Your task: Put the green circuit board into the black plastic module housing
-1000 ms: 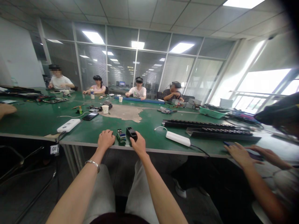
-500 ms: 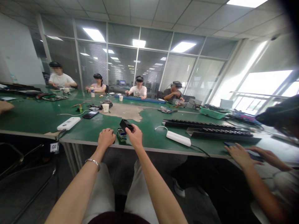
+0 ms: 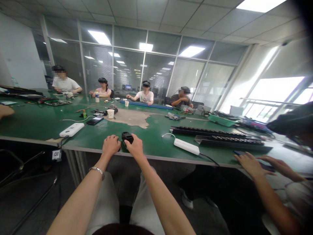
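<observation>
Near the front edge of the green table, my right hand grips a small black case between thumb and fingers. The case covers most of a green circuit board beneath it. Just to the left, my left hand rests on the tabletop with its fingers curled; a dark object shows under its fingertips, too small to make out. The two hands are close together but apart.
White power strips lie left and right. A phone and a paper cup stand beyond my left hand. Long black racks lie at right, near another person's hands. Several people sit across the table.
My right hand has moved left and down with the black case, which now covers the circuit board that was visible before. My left hand has hardly moved.
</observation>
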